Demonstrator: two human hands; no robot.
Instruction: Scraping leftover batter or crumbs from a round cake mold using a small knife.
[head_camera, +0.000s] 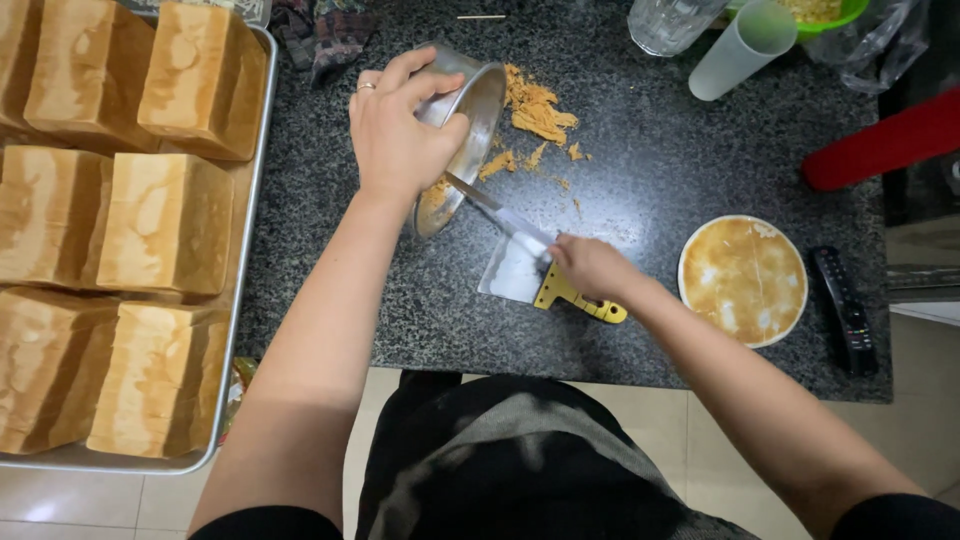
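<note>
Speckled dark granite bench (640, 330) is lying under my arms, with pale floor tiles showing below its front edge.

Item, left hand (395, 135): its grip is closing over the rim of a round metal pan (470, 130), fingers curling over the top edge and thumb pressing the outer wall. I am holding the pan tipped on its side, mouth facing right.

Item, right hand (590, 268): its grip is closing on the handle end of a long thin blade (495, 208), which is running up and left into the mouth of the pan. How tightly I am pinching it I cannot tell.

Item, scraper (540, 278): a flat white blade with a yellow handle, lying on the bench just under my right hand.

Item, golden-brown crumbs (535, 110): lying in a loose heap on the bench just right of the pan, with smaller bits scattering toward me.

Item, round browned disc (742, 280): resting flat on the bench to the right, well apart from the pan.

Item, black remote (842, 310): lying beside the disc near the bench edge.

Item, metal tray (255, 200): sitting at the left, carrying tall square loaves (165, 225) with golden crusts, standing in rows.

Item, far edge: a clear glass (670, 22), a pale tumbler (740, 45) lying tilted, a green bowl (835, 15), a crumpled cloth (320, 35) and a red strip (885, 145).
</note>
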